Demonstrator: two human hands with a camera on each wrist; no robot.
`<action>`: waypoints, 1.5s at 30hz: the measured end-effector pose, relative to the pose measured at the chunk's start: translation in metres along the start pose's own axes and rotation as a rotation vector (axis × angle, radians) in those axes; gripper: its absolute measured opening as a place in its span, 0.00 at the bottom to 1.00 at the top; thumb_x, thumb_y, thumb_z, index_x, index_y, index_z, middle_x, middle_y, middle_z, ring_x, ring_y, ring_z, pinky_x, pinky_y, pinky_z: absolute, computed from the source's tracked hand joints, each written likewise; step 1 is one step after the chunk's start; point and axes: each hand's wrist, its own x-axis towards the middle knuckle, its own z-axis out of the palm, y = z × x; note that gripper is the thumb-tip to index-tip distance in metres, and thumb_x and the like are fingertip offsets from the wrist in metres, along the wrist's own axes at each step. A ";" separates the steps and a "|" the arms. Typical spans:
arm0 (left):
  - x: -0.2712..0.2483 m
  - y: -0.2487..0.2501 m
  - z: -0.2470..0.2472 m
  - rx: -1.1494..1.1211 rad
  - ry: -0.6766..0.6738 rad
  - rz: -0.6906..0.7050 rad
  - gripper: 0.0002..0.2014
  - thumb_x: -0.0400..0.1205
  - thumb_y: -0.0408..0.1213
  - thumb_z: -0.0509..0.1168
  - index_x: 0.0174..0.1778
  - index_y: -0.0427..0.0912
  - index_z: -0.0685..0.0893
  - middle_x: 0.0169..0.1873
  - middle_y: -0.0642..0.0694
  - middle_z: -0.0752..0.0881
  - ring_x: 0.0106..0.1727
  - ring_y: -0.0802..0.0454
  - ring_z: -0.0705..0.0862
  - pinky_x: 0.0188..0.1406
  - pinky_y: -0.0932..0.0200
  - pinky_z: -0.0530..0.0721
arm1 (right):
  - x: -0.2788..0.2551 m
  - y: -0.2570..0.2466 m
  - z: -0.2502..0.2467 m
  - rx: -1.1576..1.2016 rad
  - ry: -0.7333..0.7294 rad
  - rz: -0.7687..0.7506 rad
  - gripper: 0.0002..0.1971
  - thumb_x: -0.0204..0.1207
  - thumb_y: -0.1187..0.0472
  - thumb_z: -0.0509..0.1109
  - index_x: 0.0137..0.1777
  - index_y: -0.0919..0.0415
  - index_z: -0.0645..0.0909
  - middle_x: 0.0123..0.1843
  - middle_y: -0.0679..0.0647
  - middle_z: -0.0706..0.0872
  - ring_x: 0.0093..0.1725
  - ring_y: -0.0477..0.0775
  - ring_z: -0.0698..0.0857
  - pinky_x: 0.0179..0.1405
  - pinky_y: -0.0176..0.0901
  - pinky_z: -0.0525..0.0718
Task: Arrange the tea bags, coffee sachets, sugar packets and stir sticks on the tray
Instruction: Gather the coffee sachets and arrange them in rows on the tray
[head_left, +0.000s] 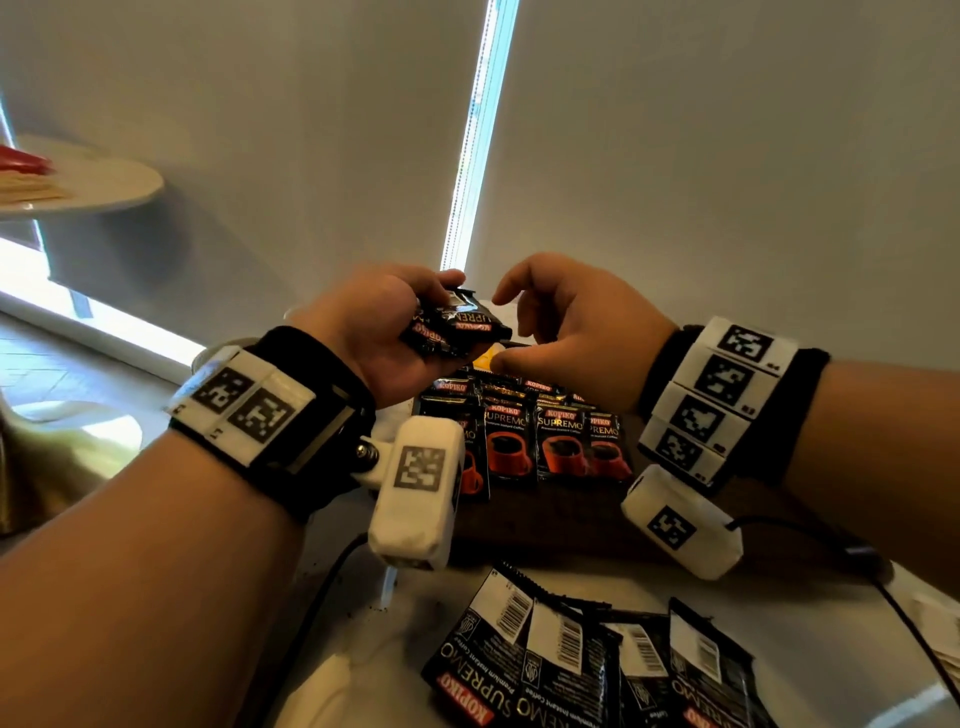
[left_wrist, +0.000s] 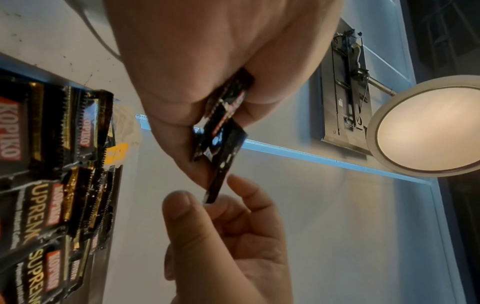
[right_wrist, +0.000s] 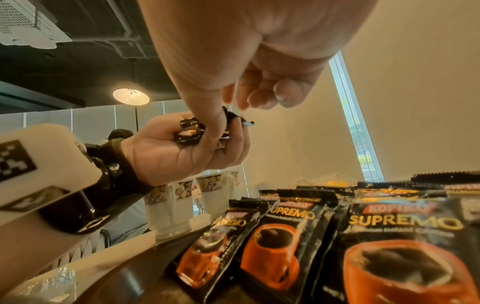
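Here, my left hand (head_left: 379, 332) grips a small bunch of Kopiko Supremo coffee sachets (head_left: 454, 325) above the far edge of the dark tray (head_left: 545, 525). My right hand (head_left: 576, 327) hovers just beside them, thumb and forefinger loosely curled, holding nothing. More sachets (head_left: 540, 441) lie overlapping in rows on the tray. Others (head_left: 587, 670) lie face-down on the white tabletop (head_left: 363, 613) near its front edge.

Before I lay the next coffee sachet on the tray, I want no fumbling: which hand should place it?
Right. The left hand grips the bunch of sachets, while the right hand is free, fingertips at the bunch, above the sachet rows on the tray.
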 end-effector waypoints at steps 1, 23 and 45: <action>0.000 -0.001 0.001 0.001 0.002 -0.002 0.16 0.85 0.24 0.53 0.63 0.38 0.82 0.64 0.28 0.80 0.55 0.33 0.87 0.38 0.48 0.93 | -0.001 0.001 0.001 -0.006 0.007 -0.013 0.20 0.69 0.54 0.82 0.56 0.39 0.78 0.40 0.46 0.82 0.34 0.41 0.80 0.40 0.41 0.87; 0.002 -0.008 0.006 0.018 0.063 -0.071 0.06 0.86 0.24 0.56 0.56 0.29 0.74 0.56 0.27 0.79 0.45 0.38 0.86 0.38 0.49 0.93 | -0.004 0.014 0.003 0.031 0.117 -0.062 0.08 0.77 0.60 0.75 0.44 0.43 0.85 0.34 0.46 0.87 0.34 0.46 0.85 0.35 0.34 0.84; 0.010 -0.002 -0.006 -0.073 0.108 -0.075 0.13 0.84 0.42 0.55 0.52 0.40 0.82 0.47 0.40 0.75 0.34 0.51 0.74 0.27 0.63 0.77 | 0.001 0.043 -0.008 0.187 -0.143 0.410 0.06 0.80 0.67 0.71 0.44 0.57 0.86 0.30 0.51 0.85 0.28 0.49 0.80 0.31 0.43 0.82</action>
